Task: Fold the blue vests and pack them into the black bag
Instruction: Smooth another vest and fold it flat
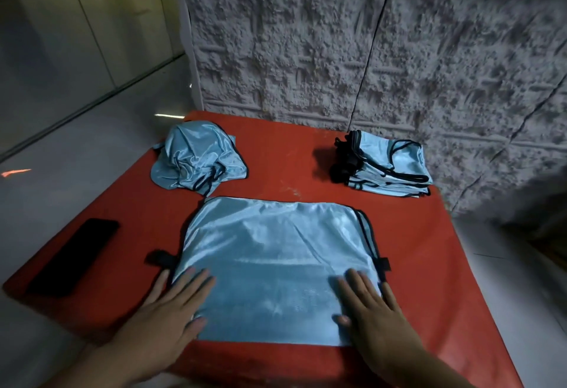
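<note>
A light blue vest (276, 258) with black trim lies spread flat on the red mat (276, 154) in front of me. My left hand (165, 314) lies flat on its left lower edge, fingers straight. My right hand (374, 314) presses flat on its right lower part. A crumpled heap of blue vests (199, 157) sits at the back left. A stack of folded blue vests (392, 166) sits at the back right, with a small black bundle (343, 163) against its left side; whether that is the bag I cannot tell.
A black phone (76, 255) lies on the mat's left side. A rough grey textured wall (368, 50) rises right behind the mat. Pale tiled floor (76, 142) surrounds the mat on the left and right.
</note>
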Demonstrator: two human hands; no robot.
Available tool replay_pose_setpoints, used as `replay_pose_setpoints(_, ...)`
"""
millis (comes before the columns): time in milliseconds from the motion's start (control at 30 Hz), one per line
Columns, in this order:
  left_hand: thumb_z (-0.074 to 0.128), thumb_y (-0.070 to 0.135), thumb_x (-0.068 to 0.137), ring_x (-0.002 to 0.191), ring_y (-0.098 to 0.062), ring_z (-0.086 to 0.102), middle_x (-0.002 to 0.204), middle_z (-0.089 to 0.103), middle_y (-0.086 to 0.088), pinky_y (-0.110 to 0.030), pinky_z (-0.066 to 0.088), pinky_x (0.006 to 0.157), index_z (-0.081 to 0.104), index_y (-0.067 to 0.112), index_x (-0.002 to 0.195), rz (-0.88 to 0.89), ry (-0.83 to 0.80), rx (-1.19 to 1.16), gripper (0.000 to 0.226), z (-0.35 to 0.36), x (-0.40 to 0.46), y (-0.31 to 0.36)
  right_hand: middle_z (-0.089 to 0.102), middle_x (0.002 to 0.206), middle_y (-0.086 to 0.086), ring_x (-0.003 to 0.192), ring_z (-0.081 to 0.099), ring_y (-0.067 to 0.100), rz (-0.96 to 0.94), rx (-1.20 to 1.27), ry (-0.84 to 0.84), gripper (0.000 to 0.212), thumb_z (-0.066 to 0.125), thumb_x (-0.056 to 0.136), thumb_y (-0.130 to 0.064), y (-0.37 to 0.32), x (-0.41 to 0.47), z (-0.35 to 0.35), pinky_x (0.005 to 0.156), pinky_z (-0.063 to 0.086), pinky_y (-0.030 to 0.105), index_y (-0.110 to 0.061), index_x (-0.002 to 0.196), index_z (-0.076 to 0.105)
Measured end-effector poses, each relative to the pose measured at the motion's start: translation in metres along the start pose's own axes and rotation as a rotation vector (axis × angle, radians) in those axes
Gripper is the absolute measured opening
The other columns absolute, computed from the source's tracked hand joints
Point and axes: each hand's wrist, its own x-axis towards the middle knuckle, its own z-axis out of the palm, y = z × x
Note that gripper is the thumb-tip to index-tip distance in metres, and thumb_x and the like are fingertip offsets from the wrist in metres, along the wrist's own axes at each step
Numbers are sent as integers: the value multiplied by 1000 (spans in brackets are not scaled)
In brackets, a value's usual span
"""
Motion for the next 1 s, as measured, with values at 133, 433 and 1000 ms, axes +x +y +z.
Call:
replay_pose_setpoints(133, 41, 68, 86, 154, -13, 14, 163, 33, 2, -43, 6, 119, 14, 30, 162, -93, -44, 32, 89, 8, -18, -21, -21, 164, -17, 154, -14, 10, 129, -49, -19, 84, -22, 81, -80, 39, -20, 9, 124, 0, 42, -45, 157, -13)
replay_pose_setpoints(433, 19, 43, 104, 141, -37, 42, 149, 51, -16, -60, 20, 116, 54, 13, 144, -307, 99, -150, 61, -27, -39, 10, 21, 167, -3, 155, -9, 13, 99, -130, 78, 75, 25, 93, -59, 9, -33, -7, 121, -4, 43, -27, 161, 22)
replay_pose_setpoints(1000, -8, 72, 87, 155, -30, -15, 168, -19, -8, -46, -4, 126, -14, 36, 159, -435, -66, -127, 81, -16, 81, 60, -6, 170, 1, 156, -10, 25, 265, 34, 119, 86, -11, 85, -72, 5, 20, 8, 125, -1, 42, -33, 161, -1)
